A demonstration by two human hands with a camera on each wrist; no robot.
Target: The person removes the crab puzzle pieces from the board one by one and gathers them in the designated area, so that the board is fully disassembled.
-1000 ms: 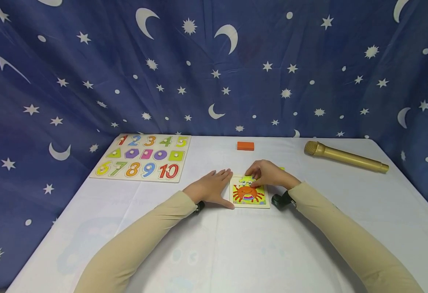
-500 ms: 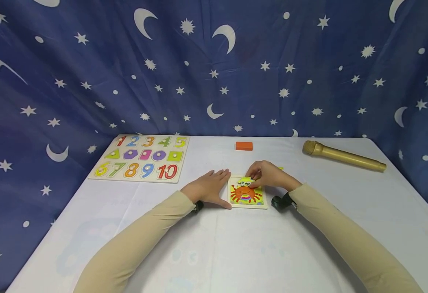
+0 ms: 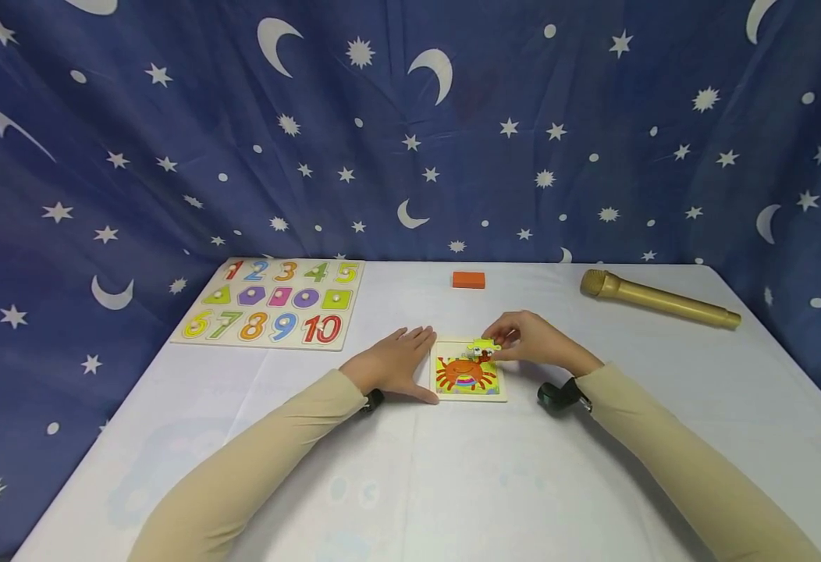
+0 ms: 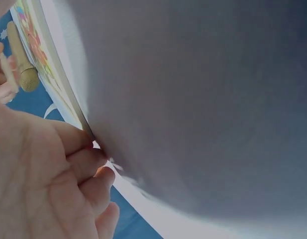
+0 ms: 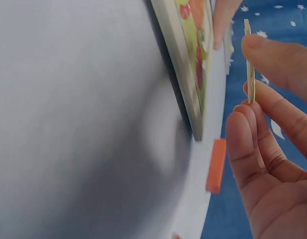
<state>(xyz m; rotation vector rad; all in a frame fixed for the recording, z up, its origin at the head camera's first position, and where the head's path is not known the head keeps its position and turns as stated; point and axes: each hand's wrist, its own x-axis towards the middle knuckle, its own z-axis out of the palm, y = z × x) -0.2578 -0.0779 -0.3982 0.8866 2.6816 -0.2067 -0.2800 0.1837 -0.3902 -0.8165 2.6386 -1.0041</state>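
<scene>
A small square puzzle board (image 3: pixel 470 399) with a red-orange crab picture (image 3: pixel 463 378) lies on the white table in front of me. My left hand (image 3: pixel 392 364) lies along its left side, fingers extended; in the left wrist view the fingertips meet the board's edge (image 4: pixel 73 99). Over the upper right part of the board, my right hand (image 3: pixel 533 342) pinches a thin yellow-green puzzle piece (image 3: pixel 482 346) printed with eyes. The right wrist view shows this piece (image 5: pixel 251 74) edge-on between thumb and fingers, raised off the board.
A number-and-shape peg puzzle (image 3: pixel 266 304) lies at the back left. An orange block (image 3: pixel 468 280) sits near the back edge, and a gold microphone (image 3: pixel 663 300) lies at the back right. A blue star-patterned curtain (image 3: pixel 354 156) hangs behind the table.
My right hand has lifted the eye piece from the board and drawn it up and rightward. The board and left hand have shifted slightly left. The yellow-green patch beyond my right hand is out of sight.
</scene>
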